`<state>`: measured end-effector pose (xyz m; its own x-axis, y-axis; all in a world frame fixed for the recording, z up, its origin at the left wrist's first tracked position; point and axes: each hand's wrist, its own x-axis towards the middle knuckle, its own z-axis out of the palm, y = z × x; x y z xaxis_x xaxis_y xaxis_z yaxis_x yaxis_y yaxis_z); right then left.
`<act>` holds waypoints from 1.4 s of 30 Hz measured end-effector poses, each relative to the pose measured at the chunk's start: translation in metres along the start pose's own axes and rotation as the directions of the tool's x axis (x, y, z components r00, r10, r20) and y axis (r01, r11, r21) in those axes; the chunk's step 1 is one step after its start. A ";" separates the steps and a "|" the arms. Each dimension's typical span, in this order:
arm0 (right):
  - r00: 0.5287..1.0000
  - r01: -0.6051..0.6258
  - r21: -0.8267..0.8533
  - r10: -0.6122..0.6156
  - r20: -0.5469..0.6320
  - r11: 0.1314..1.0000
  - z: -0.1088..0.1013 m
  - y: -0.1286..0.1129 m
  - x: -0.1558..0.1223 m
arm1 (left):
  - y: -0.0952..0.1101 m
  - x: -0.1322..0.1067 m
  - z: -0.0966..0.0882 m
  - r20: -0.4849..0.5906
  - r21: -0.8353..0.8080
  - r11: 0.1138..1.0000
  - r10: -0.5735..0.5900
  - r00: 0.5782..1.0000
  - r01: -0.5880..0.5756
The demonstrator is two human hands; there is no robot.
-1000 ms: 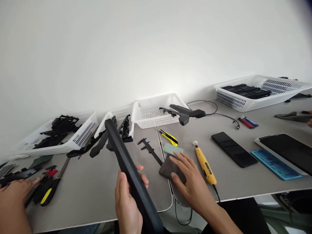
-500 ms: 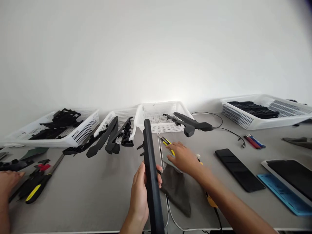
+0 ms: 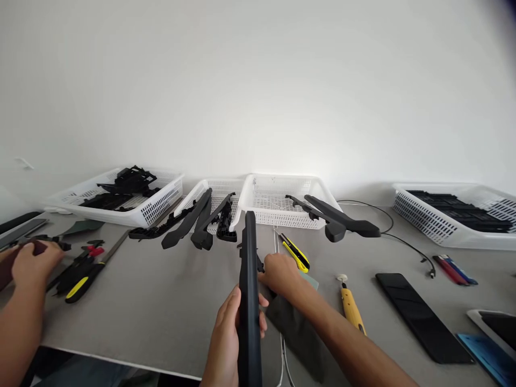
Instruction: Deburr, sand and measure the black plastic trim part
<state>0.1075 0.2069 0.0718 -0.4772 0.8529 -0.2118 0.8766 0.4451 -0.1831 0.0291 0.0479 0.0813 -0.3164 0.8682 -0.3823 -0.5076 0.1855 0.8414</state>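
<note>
My left hand (image 3: 230, 328) grips a long black plastic trim piece (image 3: 250, 301), held upright lengthwise in front of me. My right hand (image 3: 280, 273) is a curled fist close to the right side of that piece, at a small black tab; what its fingers pinch is hidden. Just beyond the fist a yellow and black utility knife (image 3: 296, 252) lies on the table. Under my right forearm are a dark grey cloth-like sheet (image 3: 296, 336) and a pale green sheet (image 3: 309, 280).
White baskets (image 3: 288, 217) line the wall, several holding black plastic parts. A yellow rotary tool (image 3: 351, 309), a black phone (image 3: 423, 317) and pens (image 3: 453, 271) lie right. Left, another person's hand (image 3: 36, 263) holds a dark red block (image 3: 10, 269) near a yellow-black file (image 3: 83, 282).
My right hand has left the utility knife's side and come back, curled, to the black trim piece. The view has turned left. The other person's hand now shows with the dark red block.
</note>
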 end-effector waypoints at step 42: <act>0.986 0.126 0.977 -0.131 -0.105 0.169 -0.001 0.085 -0.035 | -0.019 0.112 0.040 0.399 -0.101 0.995 0.025 0.917 0.016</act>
<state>0.1987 0.2153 0.0646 -0.5784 0.8113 -0.0845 0.0276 -0.0841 -0.9961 0.0351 0.1603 0.0380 0.0165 0.9841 -0.1768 -0.5913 0.1522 0.7920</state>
